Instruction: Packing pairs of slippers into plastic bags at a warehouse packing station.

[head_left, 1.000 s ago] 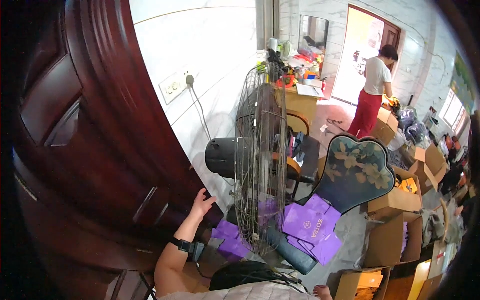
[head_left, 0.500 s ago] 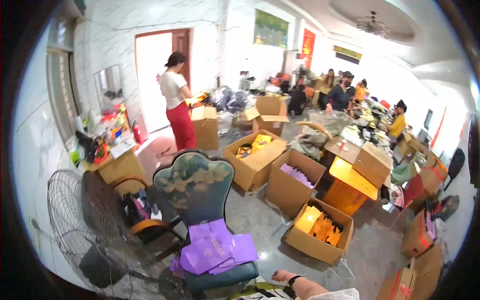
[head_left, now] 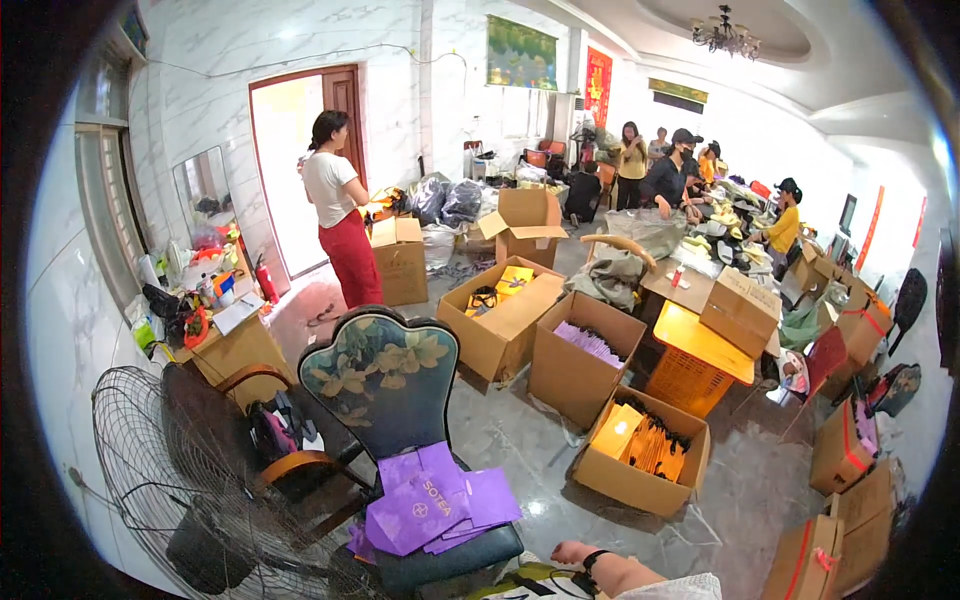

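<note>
My right hand (head_left: 573, 552) reaches in from the lower edge, with a black band at the wrist and a pale sleeve behind it. Its fingers bend out of sight, so whether they hold anything does not show. A green, white and dark patterned thing (head_left: 535, 580) lies just beside and below it, cut off by the edge. Left of the hand, flat purple bags (head_left: 432, 500) are piled on the seat of a dark upholstered chair (head_left: 378, 385) with a flowered back. My left hand is out of view.
Ahead on the grey floor stand open cardboard boxes with orange bags (head_left: 655, 455), purple bags (head_left: 588, 345) and yellow packs (head_left: 510, 285). A yellow crate (head_left: 700, 360) adjoins them. A large wire fan (head_left: 170, 480) stands left. Taped boxes (head_left: 805, 560) line the right. Several people work farther back.
The view has shifted slightly and become sharper. My right hand stays near the lower edge, beside the chair. The standing person in red trousers has lifted the head a little.
</note>
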`<state>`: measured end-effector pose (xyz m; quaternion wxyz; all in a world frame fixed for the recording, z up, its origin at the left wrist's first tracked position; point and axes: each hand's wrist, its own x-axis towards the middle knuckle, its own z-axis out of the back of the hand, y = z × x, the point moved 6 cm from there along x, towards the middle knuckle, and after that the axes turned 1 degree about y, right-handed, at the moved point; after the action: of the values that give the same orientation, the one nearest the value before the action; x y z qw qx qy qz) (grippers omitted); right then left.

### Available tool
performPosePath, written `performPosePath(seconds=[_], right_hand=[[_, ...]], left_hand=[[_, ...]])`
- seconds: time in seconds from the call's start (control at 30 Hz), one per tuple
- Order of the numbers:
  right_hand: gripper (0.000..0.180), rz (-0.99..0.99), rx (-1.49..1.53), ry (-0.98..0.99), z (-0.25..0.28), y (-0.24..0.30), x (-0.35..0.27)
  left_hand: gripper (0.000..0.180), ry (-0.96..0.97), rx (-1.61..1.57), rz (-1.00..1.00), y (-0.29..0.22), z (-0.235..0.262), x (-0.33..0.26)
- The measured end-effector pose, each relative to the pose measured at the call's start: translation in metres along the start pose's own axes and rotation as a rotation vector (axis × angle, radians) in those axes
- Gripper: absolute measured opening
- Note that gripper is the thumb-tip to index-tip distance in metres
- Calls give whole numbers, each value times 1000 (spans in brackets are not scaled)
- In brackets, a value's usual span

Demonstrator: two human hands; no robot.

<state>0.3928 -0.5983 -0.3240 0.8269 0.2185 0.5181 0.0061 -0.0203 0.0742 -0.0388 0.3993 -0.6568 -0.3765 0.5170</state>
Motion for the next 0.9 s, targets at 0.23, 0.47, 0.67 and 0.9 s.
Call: performPosePath(seconds=[0.23,0.47,0.67,0.9], right_hand=[[42,-18,19,-7,4,6,-7],[38,55,-84,29,0,16,2],[30,118,344,130,29,-66,71],[20,898,-417,-38,11,3,65]], left_hand=[[57,-154,176,-59,-66,-50,-101],[57,-251,197,-254,-57,37,-40],[58,-7,-53,-283,-68,-47,-42],[61,-306,160,-298,-72,21,-78]])
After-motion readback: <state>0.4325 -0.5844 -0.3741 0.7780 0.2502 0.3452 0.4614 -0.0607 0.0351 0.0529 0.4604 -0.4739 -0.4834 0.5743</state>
